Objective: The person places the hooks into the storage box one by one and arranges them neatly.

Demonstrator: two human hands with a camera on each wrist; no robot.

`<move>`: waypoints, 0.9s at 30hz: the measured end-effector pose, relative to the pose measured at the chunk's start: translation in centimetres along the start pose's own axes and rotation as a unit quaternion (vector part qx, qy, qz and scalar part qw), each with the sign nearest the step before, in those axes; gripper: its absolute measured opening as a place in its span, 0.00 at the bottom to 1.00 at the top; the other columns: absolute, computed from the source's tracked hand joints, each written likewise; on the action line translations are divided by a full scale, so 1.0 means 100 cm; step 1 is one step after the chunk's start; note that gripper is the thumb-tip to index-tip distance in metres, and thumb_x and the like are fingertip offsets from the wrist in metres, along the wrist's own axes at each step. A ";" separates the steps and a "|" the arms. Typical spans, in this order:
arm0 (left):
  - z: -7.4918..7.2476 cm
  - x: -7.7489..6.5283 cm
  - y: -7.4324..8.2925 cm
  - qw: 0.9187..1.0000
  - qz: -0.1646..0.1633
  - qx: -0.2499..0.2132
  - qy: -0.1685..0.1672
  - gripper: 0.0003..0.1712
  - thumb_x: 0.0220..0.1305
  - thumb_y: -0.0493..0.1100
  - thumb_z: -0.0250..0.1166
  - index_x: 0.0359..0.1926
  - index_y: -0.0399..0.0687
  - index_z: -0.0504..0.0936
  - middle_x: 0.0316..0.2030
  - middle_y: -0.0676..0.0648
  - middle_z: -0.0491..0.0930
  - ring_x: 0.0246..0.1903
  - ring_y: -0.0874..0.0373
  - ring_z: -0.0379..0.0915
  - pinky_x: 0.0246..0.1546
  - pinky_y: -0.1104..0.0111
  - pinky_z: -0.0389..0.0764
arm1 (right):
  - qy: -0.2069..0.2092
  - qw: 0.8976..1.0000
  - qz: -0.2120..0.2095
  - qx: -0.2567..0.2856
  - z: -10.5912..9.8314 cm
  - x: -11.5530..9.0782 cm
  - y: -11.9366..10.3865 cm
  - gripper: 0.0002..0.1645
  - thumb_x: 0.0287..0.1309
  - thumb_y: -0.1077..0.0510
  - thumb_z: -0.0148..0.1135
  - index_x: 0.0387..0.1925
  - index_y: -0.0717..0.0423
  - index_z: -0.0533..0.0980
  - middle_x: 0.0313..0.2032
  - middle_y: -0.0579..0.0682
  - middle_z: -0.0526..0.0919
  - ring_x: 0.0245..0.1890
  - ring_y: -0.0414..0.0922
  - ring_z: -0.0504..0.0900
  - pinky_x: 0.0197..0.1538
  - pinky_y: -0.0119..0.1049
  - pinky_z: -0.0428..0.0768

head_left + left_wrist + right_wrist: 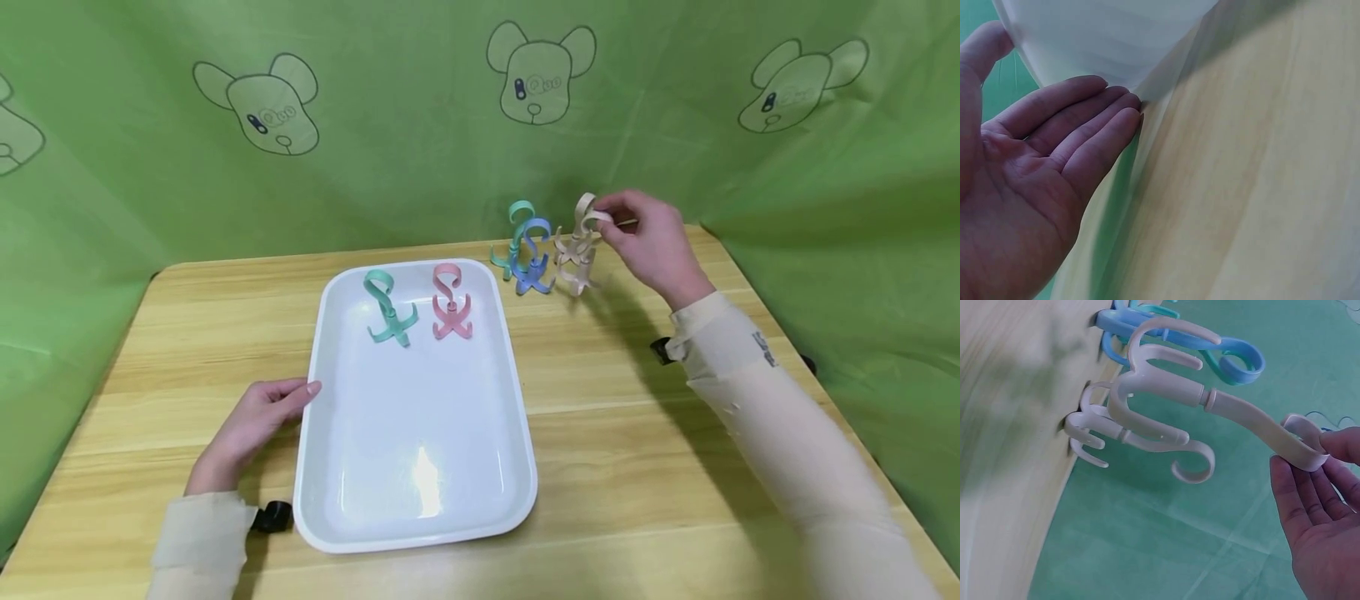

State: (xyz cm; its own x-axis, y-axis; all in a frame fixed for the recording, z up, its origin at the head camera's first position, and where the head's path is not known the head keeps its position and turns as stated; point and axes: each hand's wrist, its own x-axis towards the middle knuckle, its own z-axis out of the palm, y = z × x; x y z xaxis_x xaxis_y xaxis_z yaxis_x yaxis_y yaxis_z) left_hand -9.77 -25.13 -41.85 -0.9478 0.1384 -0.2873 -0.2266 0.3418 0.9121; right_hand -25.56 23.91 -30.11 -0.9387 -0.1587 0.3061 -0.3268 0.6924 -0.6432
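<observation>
My right hand pinches the curled top of a beige four-pronged hook between thumb and fingers. In the right wrist view its prongs are held off the table. A second beige hook stands just behind it on the table. My left hand grips the left side of a white tray, thumb over the rim and fingers against its outside. Inside the tray's far end stand a green hook and a pink hook.
A blue hook and another green hook stand close together between the tray and the beige hooks. Behind the wooden table hangs a green curtain with printed bear heads, which also runs along both sides.
</observation>
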 end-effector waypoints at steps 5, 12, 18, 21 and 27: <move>0.001 0.000 -0.001 1.000 0.000 0.002 0.004 0.34 0.71 0.57 0.59 0.59 0.29 0.76 0.52 0.37 0.81 0.50 0.57 0.78 0.50 0.70 0.76 | -0.003 1.000 -0.007 0.000 -0.004 -0.004 -0.009 0.15 0.66 0.62 0.60 0.52 0.63 0.78 0.46 0.56 0.82 0.46 0.49 0.80 0.51 0.41 0.79; 0.000 -0.001 0.000 1.000 -0.003 0.008 0.001 0.35 0.71 0.59 0.59 0.60 0.30 0.76 0.53 0.38 0.80 0.51 0.56 0.77 0.53 0.66 0.75 | -0.027 1.000 0.009 0.008 -0.009 -0.009 -0.024 0.15 0.65 0.61 0.63 0.52 0.62 0.78 0.47 0.56 0.82 0.44 0.49 0.80 0.48 0.40 0.80; 0.000 0.000 0.001 1.000 -0.003 0.009 0.004 0.35 0.70 0.58 0.59 0.59 0.30 0.76 0.51 0.38 0.81 0.50 0.57 0.77 0.51 0.70 0.76 | -0.041 0.998 -0.014 0.035 -0.008 -0.011 -0.029 0.16 0.63 0.64 0.64 0.52 0.61 0.78 0.46 0.54 0.82 0.44 0.45 0.79 0.48 0.35 0.79; 0.000 0.000 0.000 1.000 -0.003 0.009 0.005 0.34 0.70 0.58 0.59 0.59 0.30 0.77 0.51 0.38 0.81 0.50 0.58 0.77 0.50 0.70 0.76 | -0.046 0.997 -0.029 0.046 -0.007 -0.012 -0.031 0.15 0.62 0.66 0.65 0.51 0.62 0.79 0.45 0.54 0.82 0.43 0.44 0.79 0.48 0.33 0.78; 0.000 0.000 0.000 1.000 -0.002 0.005 0.008 0.34 0.70 0.57 0.60 0.59 0.29 0.76 0.51 0.38 0.81 0.48 0.60 0.78 0.49 0.72 0.76 | -0.056 0.996 -0.052 0.055 -0.007 -0.014 -0.039 0.14 0.62 0.65 0.65 0.49 0.61 0.80 0.44 0.53 0.82 0.43 0.44 0.79 0.48 0.33 0.78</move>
State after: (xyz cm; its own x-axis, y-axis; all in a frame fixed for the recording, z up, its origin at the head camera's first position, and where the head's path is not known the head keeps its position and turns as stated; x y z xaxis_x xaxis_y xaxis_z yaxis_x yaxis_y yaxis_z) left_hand -9.75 -25.10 -41.85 -0.9506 0.1220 -0.2856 -0.2277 0.3516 0.9081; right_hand -22.91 21.92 -27.56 -0.9036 -0.3070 0.2987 -0.4269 0.5885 -0.6866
